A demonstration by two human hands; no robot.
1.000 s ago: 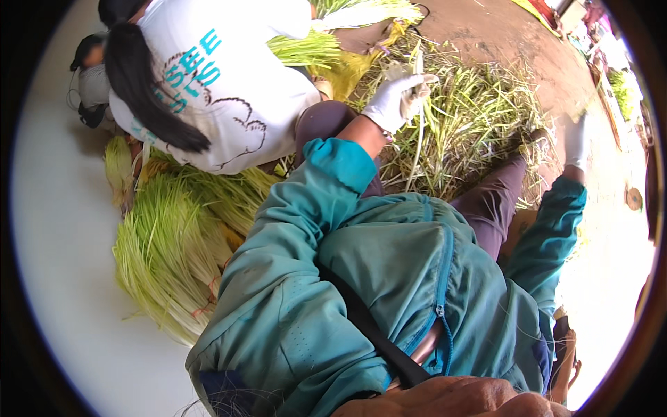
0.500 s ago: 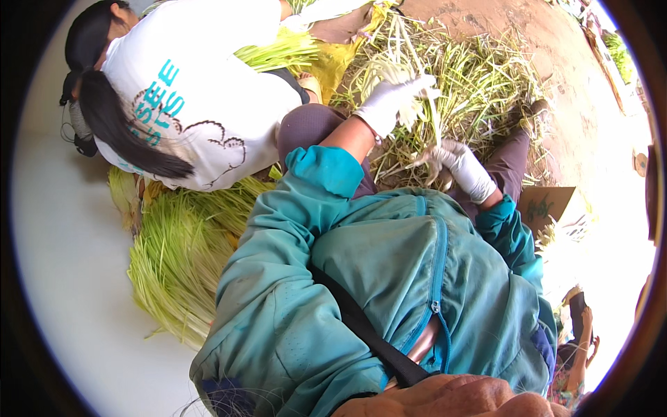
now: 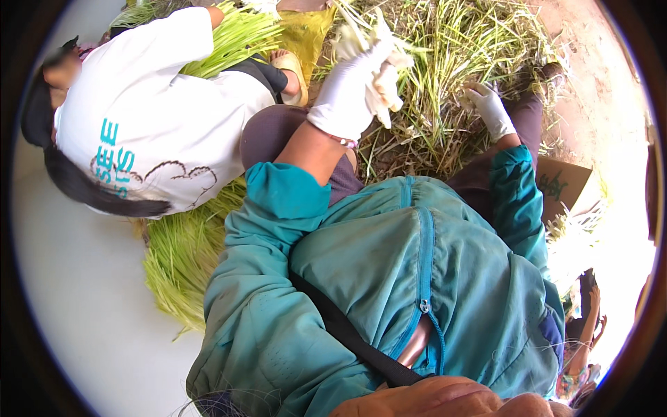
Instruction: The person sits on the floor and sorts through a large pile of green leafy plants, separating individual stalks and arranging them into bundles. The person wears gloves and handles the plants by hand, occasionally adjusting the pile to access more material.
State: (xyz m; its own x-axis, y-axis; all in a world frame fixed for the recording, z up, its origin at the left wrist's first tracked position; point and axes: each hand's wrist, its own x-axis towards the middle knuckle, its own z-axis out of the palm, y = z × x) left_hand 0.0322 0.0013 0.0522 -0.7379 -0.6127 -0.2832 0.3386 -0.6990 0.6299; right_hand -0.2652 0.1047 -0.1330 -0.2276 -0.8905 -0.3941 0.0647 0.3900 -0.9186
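Note:
My left hand (image 3: 344, 97), in a white glove, is closed on a bunch of pale white-green stalks (image 3: 354, 31), raised above my left knee. My right hand (image 3: 490, 111), also gloved, is over the right side of a loose heap of yellow-green stalks and leaf scraps (image 3: 431, 55), fingers loosely curved and apart, with nothing clearly in them. The heap lies between my legs, partly hidden by my left hand.
At the left a co-worker in a white shirt (image 3: 139, 118) sits beside long pale green stalks (image 3: 184, 257) and another bundle (image 3: 233, 38) on a yellow sheet (image 3: 306, 38). A cardboard piece (image 3: 570, 184) lies at my right. Another person's arm (image 3: 590, 320) shows at lower right.
My left hand with the stalks has moved up and leftward in view. My right hand came in from the far right, reached toward the left hand, then moved up and right over the heap.

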